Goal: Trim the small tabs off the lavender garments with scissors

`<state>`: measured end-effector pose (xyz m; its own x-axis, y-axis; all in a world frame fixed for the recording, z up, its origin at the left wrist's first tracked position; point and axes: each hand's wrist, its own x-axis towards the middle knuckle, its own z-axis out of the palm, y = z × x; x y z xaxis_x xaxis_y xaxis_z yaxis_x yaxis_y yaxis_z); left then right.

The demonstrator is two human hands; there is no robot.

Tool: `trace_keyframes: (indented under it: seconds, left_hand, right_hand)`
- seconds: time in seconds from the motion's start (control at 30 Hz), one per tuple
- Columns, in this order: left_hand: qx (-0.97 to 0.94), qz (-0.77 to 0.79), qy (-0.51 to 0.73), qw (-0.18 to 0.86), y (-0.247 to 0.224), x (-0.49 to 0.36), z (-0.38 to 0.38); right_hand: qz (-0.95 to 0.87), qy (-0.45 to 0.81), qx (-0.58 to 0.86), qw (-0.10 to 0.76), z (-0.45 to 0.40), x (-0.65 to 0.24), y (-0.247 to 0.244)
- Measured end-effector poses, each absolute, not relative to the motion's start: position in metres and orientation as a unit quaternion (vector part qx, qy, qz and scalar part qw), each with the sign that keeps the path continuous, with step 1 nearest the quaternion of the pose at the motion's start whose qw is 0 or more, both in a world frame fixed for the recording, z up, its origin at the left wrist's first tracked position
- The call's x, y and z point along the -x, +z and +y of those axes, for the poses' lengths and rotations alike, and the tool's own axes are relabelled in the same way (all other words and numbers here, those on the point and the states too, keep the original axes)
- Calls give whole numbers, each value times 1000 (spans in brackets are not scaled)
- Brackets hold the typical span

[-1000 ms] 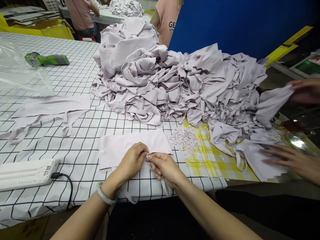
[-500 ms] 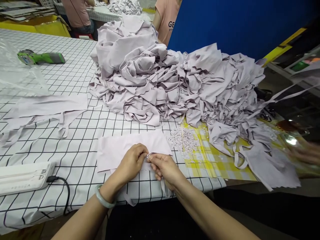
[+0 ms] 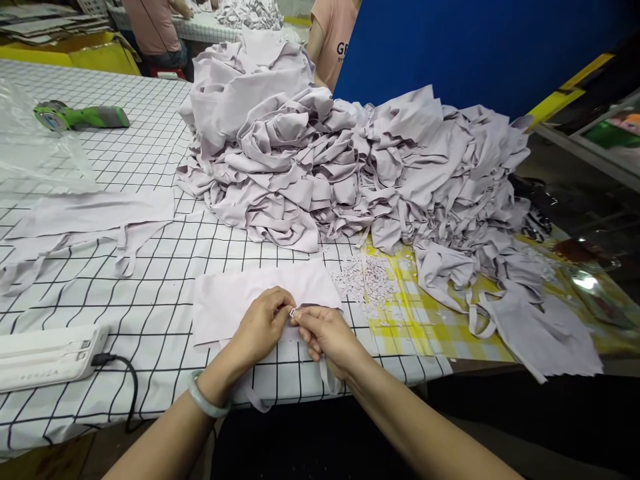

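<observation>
A pale lilac fabric piece (image 3: 225,300) lies flat near the table's front edge, its thin straps hanging over that edge. My left hand (image 3: 265,323) is closed in a pinch at the fabric's lower edge, a pale bangle on its wrist. Touching it from the right, my right hand (image 3: 323,333) pinches a small white buckle (image 3: 293,312) between thumb and forefinger. A strap (image 3: 327,377) hangs below my right hand. What exactly the left fingertips hold is hidden. Small light scraps (image 3: 373,280) are scattered to the right of the fabric.
A large heap of lilac fabric (image 3: 280,140) fills the table's back. On the left are a green cutter (image 3: 83,117), another strapped piece (image 3: 95,213) and a white power bank (image 3: 47,357) with a black cable. Two people are beyond the table, near a blue panel (image 3: 450,53).
My hands stay nearly in place, with the buckle slightly turned between the fingertips. A blurred hand and the raised straps at the right edge are gone from view.
</observation>
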<state>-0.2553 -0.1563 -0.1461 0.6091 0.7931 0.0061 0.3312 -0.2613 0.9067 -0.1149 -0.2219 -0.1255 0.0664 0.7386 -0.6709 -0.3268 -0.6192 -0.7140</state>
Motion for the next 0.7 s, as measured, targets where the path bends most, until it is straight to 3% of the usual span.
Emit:
trace_keyframes:
  seconds: [0.7]
  left_hand:
    - [-738, 369, 240, 511, -141, 256, -155]
  right_hand:
    - [-158, 676, 603, 392, -218, 109, -118]
